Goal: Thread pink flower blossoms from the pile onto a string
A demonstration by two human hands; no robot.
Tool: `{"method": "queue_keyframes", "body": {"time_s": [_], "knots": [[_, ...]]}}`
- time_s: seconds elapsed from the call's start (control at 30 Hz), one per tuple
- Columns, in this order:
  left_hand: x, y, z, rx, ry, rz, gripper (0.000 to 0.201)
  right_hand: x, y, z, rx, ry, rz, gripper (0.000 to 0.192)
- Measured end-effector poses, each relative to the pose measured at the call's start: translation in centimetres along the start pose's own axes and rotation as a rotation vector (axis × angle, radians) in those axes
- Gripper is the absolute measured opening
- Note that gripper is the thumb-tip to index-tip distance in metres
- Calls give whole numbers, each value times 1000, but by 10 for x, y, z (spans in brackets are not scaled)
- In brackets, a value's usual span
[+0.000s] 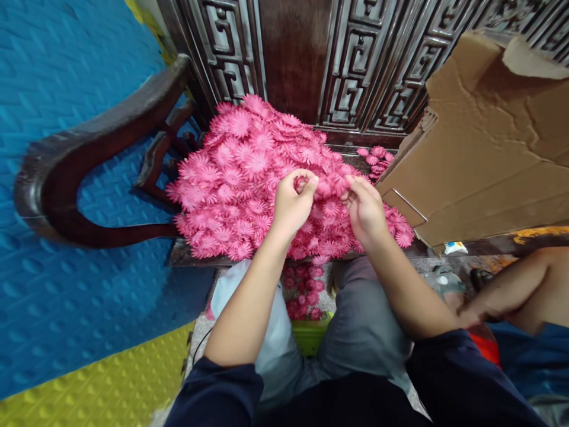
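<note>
A large heap of pink artificial flower heads (235, 178) covers the dark wooden seat in front of me. Above its right part, my left hand (293, 201) is closed, thumb and forefinger pinched together. Close by on the right, my right hand (365, 207) is also closed, its thumb and fingertips pinching. Between the two pinches is a slightly blurred pink artificial flower (329, 185), touched by both hands. Its exact outline blends into the pile behind it.
A brown cardboard box (484, 160) stands on the right. The carved wooden backrest (296, 59) rises behind the heap, and a curved armrest (48, 190) is at left. More pink flowers (304, 290) lie below, between my knees. Another person's bare limb (515, 284) is at right.
</note>
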State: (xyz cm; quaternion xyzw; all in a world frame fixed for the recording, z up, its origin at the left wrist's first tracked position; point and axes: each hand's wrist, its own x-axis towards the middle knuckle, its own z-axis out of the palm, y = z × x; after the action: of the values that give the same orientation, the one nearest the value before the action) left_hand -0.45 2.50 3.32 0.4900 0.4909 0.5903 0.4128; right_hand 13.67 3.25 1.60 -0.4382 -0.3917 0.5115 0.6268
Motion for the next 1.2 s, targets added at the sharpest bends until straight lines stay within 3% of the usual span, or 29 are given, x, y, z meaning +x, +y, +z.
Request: {"method": "queue_keyframes", "body": {"time_s": [0.17,0.3,0.4,0.5,0.6,0.7,0.83,1.2], "knots": [[14,-9,-15,49,361,82,14,14,2,-14,88,114,55,23],[18,-11,-21,274,459,118,13,10,-3,-11,84,90,121,22],[12,-10,-16,496,404,132,12,4,-5,-5,71,43,153,21],[4,-8,-7,587,327,163,15,2,-4,-3,18,-12,128,20],[-1,-6,0,560,251,239,12,2,-2,-3,-27,-52,110,20],[-4,-4,4,466,90,293,13,1,-1,-1,-54,-61,89,21],[-6,-4,7,398,-83,267,19,0,1,1,-82,-84,-5,21],[-6,0,8,148,-126,208,10,-2,-1,3,-91,-96,31,21]]}}
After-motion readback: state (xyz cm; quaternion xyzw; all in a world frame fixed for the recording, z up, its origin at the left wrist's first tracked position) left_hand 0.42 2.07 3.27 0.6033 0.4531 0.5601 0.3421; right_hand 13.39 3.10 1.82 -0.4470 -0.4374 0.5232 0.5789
